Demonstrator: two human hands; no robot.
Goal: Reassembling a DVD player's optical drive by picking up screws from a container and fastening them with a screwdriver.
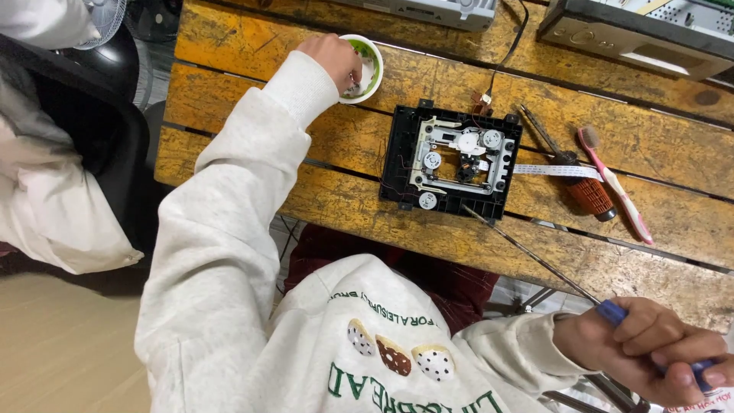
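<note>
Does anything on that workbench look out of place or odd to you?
One thing: a pink toothbrush lies among the tools, beside a brown-handled screwdriver. The black disc drive mechanism sits opened, a white ribbon cable trailing loose. The left hand reaches into a small bowl; the right hand holds a blue-handled screwdriver.

The left hand (334, 60) reaches into a small white bowl (370, 70) on the worn yellow workbench (306, 195). The right hand (650, 348) grips a blue-handled screwdriver (612, 310), its tip near the black disc drive mechanism (453, 162).
</note>
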